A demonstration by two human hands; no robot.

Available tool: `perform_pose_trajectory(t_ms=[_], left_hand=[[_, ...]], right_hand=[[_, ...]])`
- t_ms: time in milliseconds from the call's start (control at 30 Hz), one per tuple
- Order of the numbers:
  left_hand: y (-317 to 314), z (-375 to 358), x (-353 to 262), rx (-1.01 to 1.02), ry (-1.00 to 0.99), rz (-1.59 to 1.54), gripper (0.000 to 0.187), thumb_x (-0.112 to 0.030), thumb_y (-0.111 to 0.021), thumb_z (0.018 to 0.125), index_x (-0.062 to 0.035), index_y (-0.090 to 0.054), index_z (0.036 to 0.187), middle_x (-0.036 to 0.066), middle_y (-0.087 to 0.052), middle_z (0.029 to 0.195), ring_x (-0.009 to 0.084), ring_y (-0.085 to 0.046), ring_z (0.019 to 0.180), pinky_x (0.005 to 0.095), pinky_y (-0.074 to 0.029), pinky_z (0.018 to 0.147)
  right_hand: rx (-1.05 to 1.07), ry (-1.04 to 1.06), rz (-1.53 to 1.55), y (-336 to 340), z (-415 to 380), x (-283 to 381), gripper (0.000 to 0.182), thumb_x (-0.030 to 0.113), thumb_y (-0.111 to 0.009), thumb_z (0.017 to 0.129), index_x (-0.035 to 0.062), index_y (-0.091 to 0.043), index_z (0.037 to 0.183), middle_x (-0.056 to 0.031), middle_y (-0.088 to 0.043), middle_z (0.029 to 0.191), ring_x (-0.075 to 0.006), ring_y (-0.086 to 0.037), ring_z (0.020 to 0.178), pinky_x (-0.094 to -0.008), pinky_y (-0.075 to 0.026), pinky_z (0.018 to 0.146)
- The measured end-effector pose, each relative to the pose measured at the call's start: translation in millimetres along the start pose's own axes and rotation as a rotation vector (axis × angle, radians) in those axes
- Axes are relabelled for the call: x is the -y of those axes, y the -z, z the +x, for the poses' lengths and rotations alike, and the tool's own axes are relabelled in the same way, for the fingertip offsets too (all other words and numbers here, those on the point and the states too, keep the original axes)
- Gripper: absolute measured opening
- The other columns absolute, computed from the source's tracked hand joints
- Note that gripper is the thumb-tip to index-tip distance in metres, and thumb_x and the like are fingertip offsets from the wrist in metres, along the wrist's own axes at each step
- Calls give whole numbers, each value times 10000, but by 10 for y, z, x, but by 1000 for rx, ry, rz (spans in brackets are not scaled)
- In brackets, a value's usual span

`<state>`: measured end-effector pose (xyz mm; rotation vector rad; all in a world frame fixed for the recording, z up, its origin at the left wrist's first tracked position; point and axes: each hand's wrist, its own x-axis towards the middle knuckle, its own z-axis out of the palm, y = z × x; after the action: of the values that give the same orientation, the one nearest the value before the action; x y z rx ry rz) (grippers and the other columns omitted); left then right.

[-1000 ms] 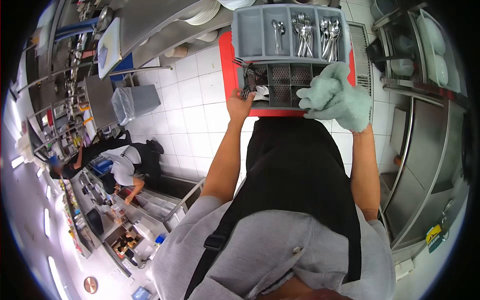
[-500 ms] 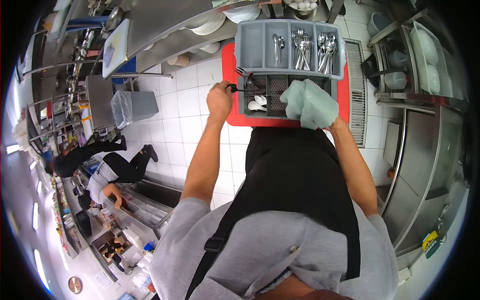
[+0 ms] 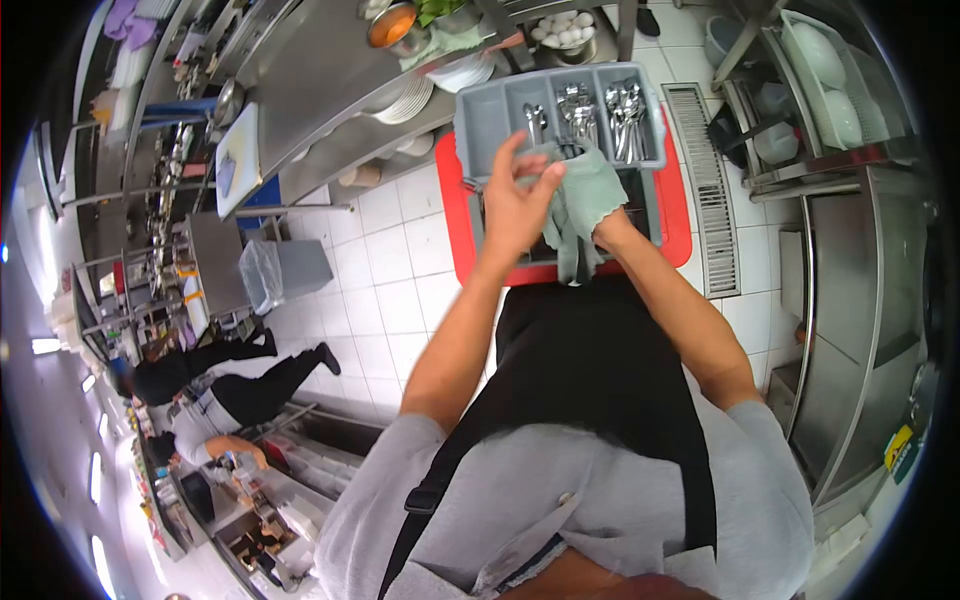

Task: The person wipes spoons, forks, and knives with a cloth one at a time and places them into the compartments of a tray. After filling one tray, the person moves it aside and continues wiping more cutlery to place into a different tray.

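A pale green cloth covers most of my right hand, which is closed on it in front of my waist. Dark utensil tips show at the cloth's top edge; their lower parts are hidden. Beside the cloth, my left hand has its fingers spread, the thumb close to the fabric. Beyond both hands lies a grey cutlery tray with spoons and other metal cutlery in separate compartments. A darker divided tray, largely hidden by hands and cloth, sits nearer me on a red surface.
A steel counter with stacked plates beneath is at the upper left. A bowl of eggs stands beyond the trays. Steel shelving and a cabinet are at right. A grey bin and two people are at left.
My left hand has moved right from the dark tray's left side and opened, and the dark-handled utensil has left it. The right hand and cloth have shifted left and up. The view has shifted.
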<state>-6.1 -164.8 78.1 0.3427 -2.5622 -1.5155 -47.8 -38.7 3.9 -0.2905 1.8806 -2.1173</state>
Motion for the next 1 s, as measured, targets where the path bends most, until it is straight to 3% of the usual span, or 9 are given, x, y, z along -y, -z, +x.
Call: perform_pose_trajectory(t_ms=[100,167,233,433,633,733,833,933,1000], left_hand=[[-406,-438,459,96,169,13,777,-427,-705,898,55,-365,1405,190,-657,1041,241,-644,914,361,-501,805],[-564,-637,592,124,-58,103,727,-408,-691,907,44,-381,1386,205,-659,999,262,-653,874,378,-508,773],[-463,-623,286,284,147,65,573,-320,-624,959,33,-388,1343,175,-650,824,253,-649,747,373,-506,699],[-546,-686,516,339,40,34,270,-226,-543,1005,20,-506,1111,101,-610,664,179,-587,588,348,-463,579],[-416,-631,401,301,148,16,368,-277,-513,1030,21,-599,833,68,-576,599,132,-518,518,326,-417,509],[-351,-697,329,255,197,-79,416,-307,-480,1050,14,-605,817,42,-546,582,107,-499,518,303,-394,484],[-356,-692,385,198,197,-136,423,-312,-457,1061,4,-607,824,15,-518,576,84,-469,499,284,-367,456],[-409,-724,388,131,142,-206,399,-287,-462,1062,-5,-607,819,-4,-498,566,66,-440,480,265,-341,440],[-489,-771,393,85,105,-271,373,-262,-474,1059,-11,-603,814,-11,-491,558,59,-427,472,254,-330,438]], right_hand=[[-150,-229,877,191,-107,-325,258,197,-582,981,27,-597,1173,-84,-661,1033,-187,-663,895,-325,-559,762],[-292,-281,907,258,-123,-316,248,221,-579,989,58,-592,1175,-73,-648,1041,-198,-655,918,-358,-569,796],[-366,-294,946,324,-124,-500,260,220,-581,987,63,-585,1194,-73,-641,1072,-200,-650,940,-363,-569,818],[-313,-27,539,624,-97,-583,245,121,-651,930,69,-575,1157,-32,-619,1053,-154,-618,940,-334,-540,826],[-370,-42,204,892,-48,-848,344,152,-644,935,61,-565,1257,-34,-631,1065,-143,-616,939,-326,-530,817],[-335,-180,675,967,-81,-748,400,152,-638,944,53,-529,1316,-56,-614,1164,-156,-611,1028,-337,-521,873],[-148,-198,693,942,-129,-502,433,178,-614,966,63,-490,1365,-73,-587,1267,-171,-597,1123,-334,-510,918],[-100,-161,384,872,-144,-409,426,209,-607,967,56,-516,1354,-95,-593,1292,-217,-592,1162,-354,-489,967],[-188,138,-73,925,-111,-544,419,212,-614,955,47,-542,1334,-111,-595,1307,-240,-578,1194,-367,-464,1004]])
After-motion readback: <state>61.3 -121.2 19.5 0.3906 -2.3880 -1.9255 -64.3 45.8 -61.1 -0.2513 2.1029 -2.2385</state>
